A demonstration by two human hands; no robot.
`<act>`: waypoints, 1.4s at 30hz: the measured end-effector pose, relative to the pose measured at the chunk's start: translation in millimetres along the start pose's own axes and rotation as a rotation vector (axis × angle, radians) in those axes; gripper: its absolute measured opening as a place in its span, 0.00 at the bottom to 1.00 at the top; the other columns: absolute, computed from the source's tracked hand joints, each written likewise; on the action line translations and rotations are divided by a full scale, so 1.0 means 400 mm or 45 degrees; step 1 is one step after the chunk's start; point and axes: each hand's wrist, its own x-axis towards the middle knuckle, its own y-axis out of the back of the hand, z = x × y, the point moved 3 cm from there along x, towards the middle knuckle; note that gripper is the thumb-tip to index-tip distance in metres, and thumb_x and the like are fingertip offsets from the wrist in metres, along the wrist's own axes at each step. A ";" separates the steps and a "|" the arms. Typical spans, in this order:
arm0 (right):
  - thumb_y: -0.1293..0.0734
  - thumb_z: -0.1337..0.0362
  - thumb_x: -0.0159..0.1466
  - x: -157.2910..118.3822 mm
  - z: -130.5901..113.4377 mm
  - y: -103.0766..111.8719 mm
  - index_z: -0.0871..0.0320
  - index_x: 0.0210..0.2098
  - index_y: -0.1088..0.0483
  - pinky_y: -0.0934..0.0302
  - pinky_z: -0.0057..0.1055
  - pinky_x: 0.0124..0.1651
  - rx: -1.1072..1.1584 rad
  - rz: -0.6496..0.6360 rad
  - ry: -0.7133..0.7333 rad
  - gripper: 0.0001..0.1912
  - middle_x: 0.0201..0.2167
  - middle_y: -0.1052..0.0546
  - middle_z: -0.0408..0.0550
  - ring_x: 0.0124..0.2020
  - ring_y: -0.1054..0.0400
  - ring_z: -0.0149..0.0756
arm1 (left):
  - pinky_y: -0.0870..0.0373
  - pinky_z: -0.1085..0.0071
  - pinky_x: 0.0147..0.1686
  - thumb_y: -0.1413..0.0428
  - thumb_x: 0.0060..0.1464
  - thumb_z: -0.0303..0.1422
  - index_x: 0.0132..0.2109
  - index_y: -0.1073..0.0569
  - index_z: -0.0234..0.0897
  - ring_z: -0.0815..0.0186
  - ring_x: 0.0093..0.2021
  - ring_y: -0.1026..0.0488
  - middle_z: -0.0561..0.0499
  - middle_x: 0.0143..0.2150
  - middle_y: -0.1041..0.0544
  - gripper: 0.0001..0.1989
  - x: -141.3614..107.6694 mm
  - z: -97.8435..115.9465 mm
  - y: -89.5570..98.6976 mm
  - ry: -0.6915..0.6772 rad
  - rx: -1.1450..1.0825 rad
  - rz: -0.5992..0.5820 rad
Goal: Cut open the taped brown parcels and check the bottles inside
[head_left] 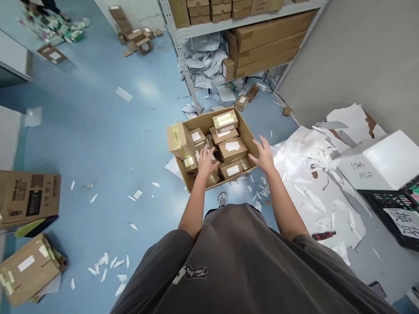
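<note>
Blue floor (98, 144) below; L hand (206, 163) spread, nothing held, above small cartons (233, 149); R hand (263, 158) ditto, by lg cardboard box (246, 136), contact unclear. Best w/ hands level.

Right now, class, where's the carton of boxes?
In the head view, the carton is just above centre, below the white rack, right hand by its right side.

Between the left hand (207, 163) and right hand (262, 156), matt cardboard boxes (233, 155) bear glossy tape (225, 118); left of both, the smooth floor (108, 144) shines.
</note>
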 end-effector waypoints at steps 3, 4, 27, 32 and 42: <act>0.29 0.55 0.69 0.068 0.044 -0.025 0.52 0.77 0.40 0.51 0.68 0.79 0.005 -0.032 0.002 0.40 0.82 0.50 0.56 0.81 0.55 0.64 | 0.44 0.38 0.78 0.30 0.60 0.43 0.76 0.35 0.47 0.37 0.82 0.51 0.42 0.84 0.49 0.42 0.045 -0.014 -0.028 0.055 0.015 -0.045; 0.29 0.55 0.69 0.091 0.061 -0.033 0.52 0.77 0.40 0.52 0.69 0.79 0.010 -0.044 0.005 0.40 0.83 0.51 0.55 0.81 0.55 0.65 | 0.44 0.37 0.78 0.30 0.60 0.43 0.77 0.35 0.47 0.36 0.82 0.52 0.42 0.84 0.50 0.42 0.061 -0.017 -0.041 0.070 0.021 -0.057; 0.17 0.51 0.60 0.847 0.424 -0.648 0.44 0.84 0.64 0.59 0.72 0.79 0.069 -0.765 0.310 0.69 0.85 0.73 0.47 0.84 0.75 0.68 | 0.47 0.33 0.75 0.24 0.49 0.51 0.84 0.64 0.49 0.33 0.83 0.68 0.40 0.86 0.67 0.72 0.918 -0.219 -0.414 0.298 0.378 -0.585; 0.19 0.50 0.62 0.883 0.483 -0.770 0.47 0.84 0.62 0.60 0.72 0.78 0.022 -0.782 0.356 0.65 0.84 0.76 0.48 0.83 0.80 0.67 | 0.51 0.37 0.77 0.23 0.46 0.50 0.84 0.67 0.42 0.31 0.82 0.65 0.34 0.85 0.65 0.76 0.967 -0.288 -0.469 0.271 0.310 -0.522; 0.16 0.61 0.55 0.791 0.389 -0.646 0.50 0.83 0.53 0.54 0.69 0.73 -0.190 -0.833 0.326 0.65 0.82 0.58 0.67 0.80 0.65 0.74 | 0.39 0.43 0.72 0.25 0.43 0.34 0.77 0.39 0.36 0.34 0.73 0.41 0.31 0.76 0.41 0.56 0.785 -0.121 -0.337 0.098 0.367 -0.325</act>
